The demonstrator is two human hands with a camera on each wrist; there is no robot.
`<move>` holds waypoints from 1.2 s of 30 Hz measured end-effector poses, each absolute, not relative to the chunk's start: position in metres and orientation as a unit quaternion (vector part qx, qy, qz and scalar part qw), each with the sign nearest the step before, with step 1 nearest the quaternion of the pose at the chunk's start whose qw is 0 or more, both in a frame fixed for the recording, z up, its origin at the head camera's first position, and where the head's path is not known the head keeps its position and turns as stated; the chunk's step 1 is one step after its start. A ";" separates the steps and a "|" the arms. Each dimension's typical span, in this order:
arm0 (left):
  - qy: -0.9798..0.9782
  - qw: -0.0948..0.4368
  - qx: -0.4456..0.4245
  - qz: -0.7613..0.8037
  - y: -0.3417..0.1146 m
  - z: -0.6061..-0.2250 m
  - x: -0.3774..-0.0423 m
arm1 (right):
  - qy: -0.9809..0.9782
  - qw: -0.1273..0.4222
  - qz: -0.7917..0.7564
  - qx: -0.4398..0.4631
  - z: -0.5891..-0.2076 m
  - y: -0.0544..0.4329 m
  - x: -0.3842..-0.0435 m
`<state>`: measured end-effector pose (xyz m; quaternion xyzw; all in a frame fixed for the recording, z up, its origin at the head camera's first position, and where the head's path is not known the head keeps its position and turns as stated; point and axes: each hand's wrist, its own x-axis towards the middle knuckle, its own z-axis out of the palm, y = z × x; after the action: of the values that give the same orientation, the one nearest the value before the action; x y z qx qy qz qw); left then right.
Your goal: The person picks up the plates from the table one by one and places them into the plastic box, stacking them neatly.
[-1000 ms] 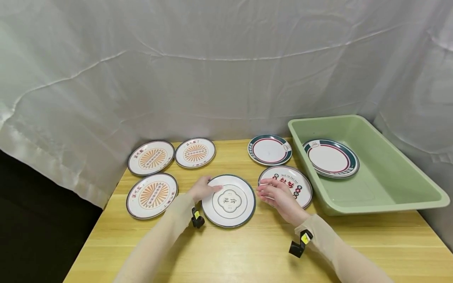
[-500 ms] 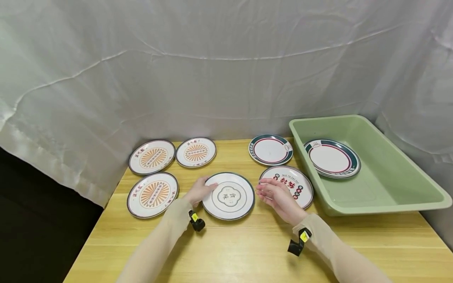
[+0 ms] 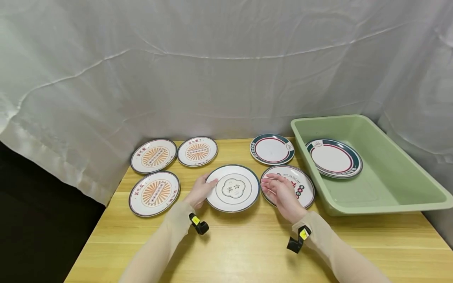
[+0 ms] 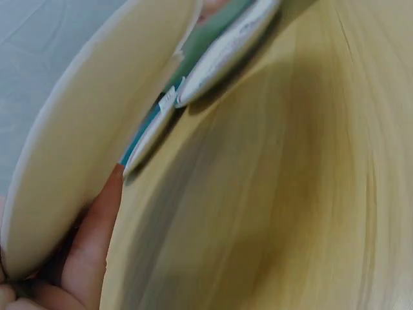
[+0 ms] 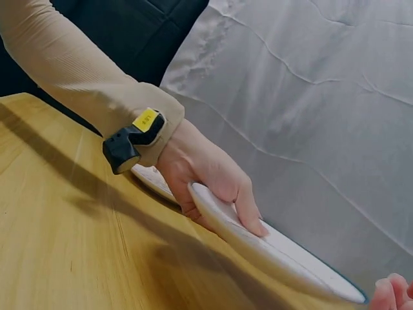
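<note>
My left hand grips the left rim of a white plate that has a thin dark edge and a flower-shaped emblem. Its thumb lies on top, while its fingers reach beneath the cream underside. In the right wrist view the plate is tilted and lifted off the table, over its shadow. My right hand hovers beside the plate's right edge with loosely bent fingers and nothing in them. Behind that hand, partly hidden, a plate with red lettering lies on the table.
Three plates with orange sunburst prints, one of them nearest, lie at the left. A green-rimmed plate rests at the back. On the right stands a green tub holding another green-rimmed plate. A grey curtain hangs behind the table.
My left hand has raised the emblem plate from the table, tilting it and shifting it slightly right and away. The emblem has turned. My right hand has barely moved.
</note>
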<state>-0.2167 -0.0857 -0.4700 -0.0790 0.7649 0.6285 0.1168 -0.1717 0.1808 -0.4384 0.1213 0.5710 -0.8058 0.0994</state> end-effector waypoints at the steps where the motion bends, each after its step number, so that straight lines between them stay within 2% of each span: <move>1: 0.762 0.114 -0.085 0.632 -0.085 -0.469 -0.216 | 0.569 0.096 -0.807 0.123 -0.438 0.181 -0.172; 8: 0.713 0.119 -0.115 0.682 -0.082 -0.461 -0.214 | 0.567 0.088 -0.808 0.132 -0.436 0.182 -0.173; 16: 0.667 0.142 -0.104 0.724 -0.077 -0.444 -0.207 | 0.559 0.095 -0.815 0.121 -0.433 0.180 -0.172; 36: 0.629 0.120 -0.102 0.761 -0.053 -0.424 -0.199 | 0.518 0.111 -0.840 0.119 -0.432 0.178 -0.171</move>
<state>-0.1992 -0.0528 -0.4240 -0.1017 0.6290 0.7612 0.1204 -0.1705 0.1778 -0.4316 0.1191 0.5176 -0.8400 0.1111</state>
